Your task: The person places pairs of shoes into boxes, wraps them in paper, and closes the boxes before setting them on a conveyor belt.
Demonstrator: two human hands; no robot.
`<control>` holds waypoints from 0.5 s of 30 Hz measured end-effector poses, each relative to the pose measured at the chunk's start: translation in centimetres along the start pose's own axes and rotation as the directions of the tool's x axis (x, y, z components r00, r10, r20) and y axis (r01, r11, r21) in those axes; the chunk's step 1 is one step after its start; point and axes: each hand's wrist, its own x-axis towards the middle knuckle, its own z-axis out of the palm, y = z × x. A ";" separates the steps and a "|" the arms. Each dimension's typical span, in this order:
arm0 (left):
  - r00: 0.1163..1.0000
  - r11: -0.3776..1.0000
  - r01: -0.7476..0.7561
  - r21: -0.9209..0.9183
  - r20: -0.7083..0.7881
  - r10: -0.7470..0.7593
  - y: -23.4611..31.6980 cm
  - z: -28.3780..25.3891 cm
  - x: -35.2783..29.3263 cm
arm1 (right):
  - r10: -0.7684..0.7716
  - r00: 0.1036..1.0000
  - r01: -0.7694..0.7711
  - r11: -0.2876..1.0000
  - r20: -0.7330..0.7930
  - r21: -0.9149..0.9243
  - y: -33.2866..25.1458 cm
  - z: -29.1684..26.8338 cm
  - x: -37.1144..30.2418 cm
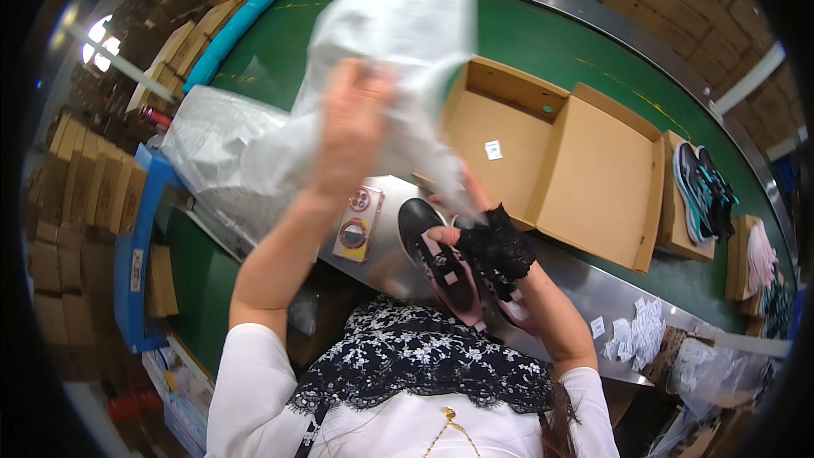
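Left hand (352, 127): 11 o'clock, clenched on white paper (390, 25).
Right hand (476, 236): 4 o'clock, grasping black shoe (443, 270).
Box (602, 178): open, 3 o'clock.

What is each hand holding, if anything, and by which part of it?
The left hand holds a white sheet near its middle; blur hides the exact grip. The right hand holds a black and pink shoe by its far half.

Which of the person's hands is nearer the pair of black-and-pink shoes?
Right. The right hand is on the black-and-pink shoes, at their far end; the left hand is farther forward and left, holding a crinkled white sheet.
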 end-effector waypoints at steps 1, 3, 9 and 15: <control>0.994 0.997 0.050 -0.067 0.099 -0.043 -0.4 3.7 -0.2 | 0.053 0.999 -0.042 0.857 -0.008 0.514 1.6 -0.3 0.3; 0.946 0.953 0.139 -0.271 0.320 -0.047 0.5 8.9 -0.5 | 0.217 0.928 0.058 0.717 -0.302 0.695 -0.1 -1.0 0.6; 0.714 0.727 -0.653 0.213 0.494 0.497 -3.1 12.3 -2.3 | 0.295 0.346 0.341 0.845 -0.891 0.412 3.1 -13.3 -4.3; 0.724 0.309 -0.677 0.668 0.680 0.116 -15.9 5.4 -1.2 | 0.184 -0.109 0.495 0.862 -0.977 0.107 7.1 -26.1 -20.9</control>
